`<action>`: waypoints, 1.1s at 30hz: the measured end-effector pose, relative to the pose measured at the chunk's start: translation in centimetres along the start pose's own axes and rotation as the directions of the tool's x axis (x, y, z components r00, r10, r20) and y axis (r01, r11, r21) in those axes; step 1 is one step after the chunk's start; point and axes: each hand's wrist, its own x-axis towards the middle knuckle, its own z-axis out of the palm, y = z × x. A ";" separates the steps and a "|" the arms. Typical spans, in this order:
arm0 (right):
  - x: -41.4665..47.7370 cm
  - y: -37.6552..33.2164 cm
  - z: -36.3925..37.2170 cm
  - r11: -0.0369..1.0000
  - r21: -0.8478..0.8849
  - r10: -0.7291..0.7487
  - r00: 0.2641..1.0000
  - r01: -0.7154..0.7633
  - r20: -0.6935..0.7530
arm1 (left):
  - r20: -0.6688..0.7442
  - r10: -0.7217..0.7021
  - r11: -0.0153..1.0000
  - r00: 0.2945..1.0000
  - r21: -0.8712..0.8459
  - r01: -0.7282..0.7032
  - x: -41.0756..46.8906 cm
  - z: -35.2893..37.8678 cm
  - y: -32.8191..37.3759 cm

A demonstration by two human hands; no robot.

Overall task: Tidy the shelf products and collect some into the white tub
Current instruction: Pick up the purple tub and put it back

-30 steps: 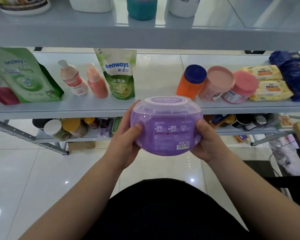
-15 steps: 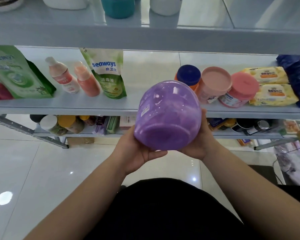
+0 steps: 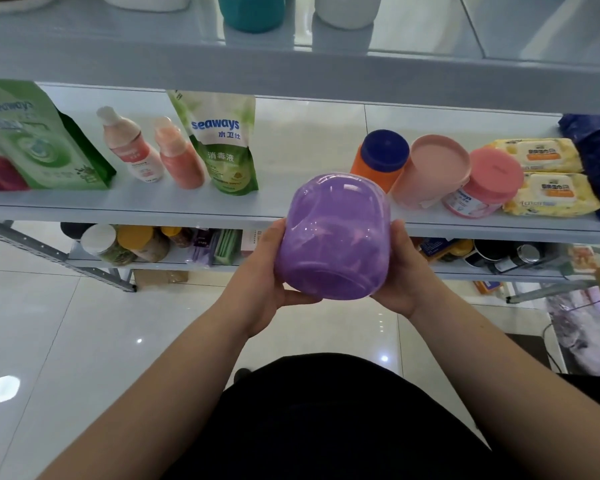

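- Plastic, smooth and glossy: the purple container (image 3: 333,237) looks stiff-walled and slick, so I judge it could slide if my palms loosen.
- It hangs in the air between my two hands, just in front of the middle shelf (image 3: 222,211), tipped so its flat base faces me and its top points toward the shelf.
- My left hand (image 3: 264,275) cups the lower left side, with the thumb curled under the base. My right hand (image 3: 407,271) wraps the right side. Both are clamped on it.
- Weight is a guess, as the wall hides the contents. If it is full, I expect moderate heft.
- The best hold, I think, is the one I have: opposite sides of the belly and a thumb beneath. The lid end is hidden, so I would not carry it by that.
- I cannot pick out the white tub from here.
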 end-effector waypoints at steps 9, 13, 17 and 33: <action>0.8 1.6 2.3 0.993 0.102 -0.068 0.997 0.063 0.044 | 0.279 -0.048 0.976 0.959 -0.189 0.104 -0.2 -4.5 1.5; 1.7 4.2 3.7 0.993 0.115 0.013 0.989 -0.031 0.150 | 0.360 -0.069 0.959 0.930 -0.234 0.162 -1.2 -6.2 2.0; 2.4 6.3 4.9 0.999 0.039 -0.028 0.990 0.034 -0.139 | 0.240 -0.082 0.984 0.967 -0.137 0.117 -0.5 -9.1 3.1; 4.5 2.7 4.2 0.971 -0.238 -0.129 0.787 -0.024 -0.603 | -0.002 -0.008 0.997 1.000 0.075 0.008 5.7 -10.9 3.2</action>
